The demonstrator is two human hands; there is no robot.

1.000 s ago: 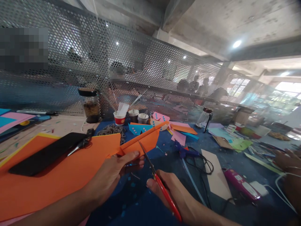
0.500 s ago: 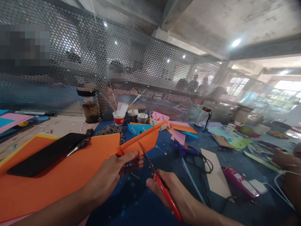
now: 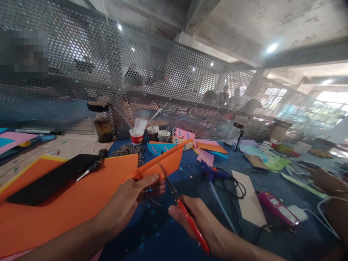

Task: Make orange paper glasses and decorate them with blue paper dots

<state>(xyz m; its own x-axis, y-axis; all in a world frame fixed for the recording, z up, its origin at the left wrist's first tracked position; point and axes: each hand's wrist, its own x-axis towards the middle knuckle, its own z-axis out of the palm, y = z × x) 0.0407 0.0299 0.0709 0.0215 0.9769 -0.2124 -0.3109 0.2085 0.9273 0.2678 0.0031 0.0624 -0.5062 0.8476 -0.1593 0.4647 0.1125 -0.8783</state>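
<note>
My left hand pinches a folded piece of orange paper between thumb and fingers, holding it above the blue tabletop. Red-handled scissors are gripped in my right hand. Their blade tips lie against the lower edge of the orange paper, just right of my left fingertips. Below my left forearm spreads a large orange sheet. On that sheet rest a black phone-like slab and a small pointed tool with a dark handle.
A blue glue gun with a black cord lies to the right, near a beige card and a magenta power strip. Paper cups, string and a lidded jar stand before a perforated screen. Another person's hand is at far right.
Very little differs. The view has shifted slightly, while both hands, the orange paper and the scissors keep nearly the same position.
</note>
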